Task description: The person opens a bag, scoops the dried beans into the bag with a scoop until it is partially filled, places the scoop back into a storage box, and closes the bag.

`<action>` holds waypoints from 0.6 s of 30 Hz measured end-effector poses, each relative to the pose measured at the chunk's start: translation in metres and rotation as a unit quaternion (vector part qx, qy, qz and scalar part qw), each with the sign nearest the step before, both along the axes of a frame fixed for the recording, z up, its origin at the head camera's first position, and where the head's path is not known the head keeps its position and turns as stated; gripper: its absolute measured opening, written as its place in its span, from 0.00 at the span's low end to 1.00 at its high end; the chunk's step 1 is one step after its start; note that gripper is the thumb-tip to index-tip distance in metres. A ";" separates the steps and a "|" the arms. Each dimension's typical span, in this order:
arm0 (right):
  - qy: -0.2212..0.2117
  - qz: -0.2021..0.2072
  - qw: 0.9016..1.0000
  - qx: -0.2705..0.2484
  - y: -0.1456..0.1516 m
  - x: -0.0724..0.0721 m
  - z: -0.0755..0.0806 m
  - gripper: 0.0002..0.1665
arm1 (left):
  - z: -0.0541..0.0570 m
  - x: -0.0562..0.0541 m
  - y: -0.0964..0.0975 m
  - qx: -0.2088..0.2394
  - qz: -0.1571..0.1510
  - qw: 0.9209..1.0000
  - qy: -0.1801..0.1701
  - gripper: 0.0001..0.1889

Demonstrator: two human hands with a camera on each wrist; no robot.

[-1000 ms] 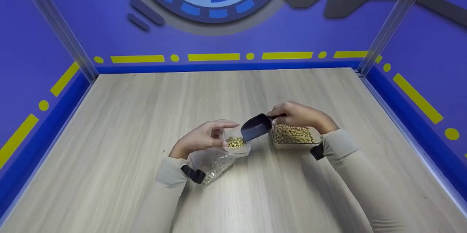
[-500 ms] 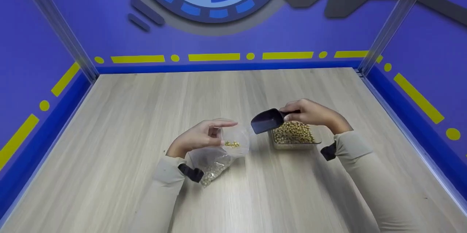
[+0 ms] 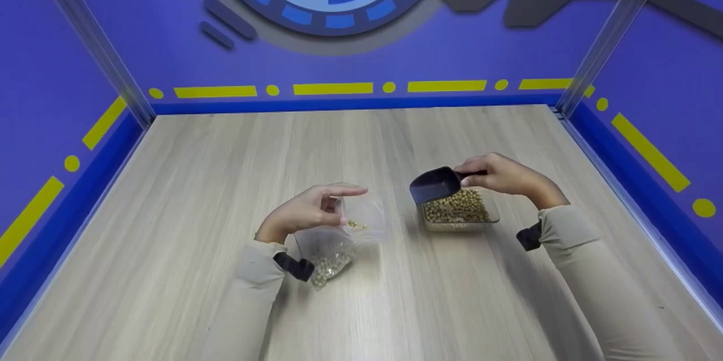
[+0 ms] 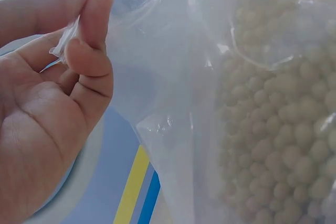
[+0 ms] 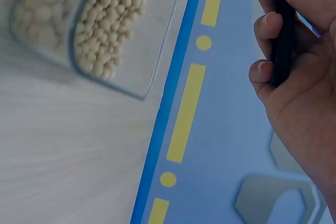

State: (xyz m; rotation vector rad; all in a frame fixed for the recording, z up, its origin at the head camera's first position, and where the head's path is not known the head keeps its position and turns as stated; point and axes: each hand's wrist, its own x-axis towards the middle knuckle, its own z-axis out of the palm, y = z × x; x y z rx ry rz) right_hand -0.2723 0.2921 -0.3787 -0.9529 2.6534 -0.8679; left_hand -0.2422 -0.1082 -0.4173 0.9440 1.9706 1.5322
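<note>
My left hand (image 3: pixel 308 211) pinches the mouth edge of a clear plastic bag (image 4: pixel 168 93) between thumb and fingers. The bag's opening faces up, and many round, pale yellow beans (image 4: pixel 283 135) fill its lower part. In the head view my right hand (image 3: pixel 505 175) grips a black scoop (image 3: pixel 435 186) by its handle, which shows as a dark bar (image 5: pixel 283 45) in the right wrist view. The scoop's bowl looks bare and hangs tilted over the left part of a clear rectangular container (image 3: pixel 463 227). Inside that container lie similar beans (image 3: pixel 458 207), heaped toward its left side.
A pale wood-grain table (image 3: pixel 254 157) bears the bag and the container, with some distance between them. Blue-purple panels (image 3: pixel 316 61) with yellow marks stand at the back and both sides, joined by metal corner posts (image 3: pixel 615 33).
My right hand has carried the scoop rightward, from the bag's mouth to over the container. The beans at the bag's mouth have slid down inside. My left hand has barely moved.
</note>
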 end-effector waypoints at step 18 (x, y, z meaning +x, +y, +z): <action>0.038 -0.028 0.998 0.030 0.030 0.004 0.000 0.18 | -0.004 0.001 0.002 -0.008 0.005 1.000 0.004 0.34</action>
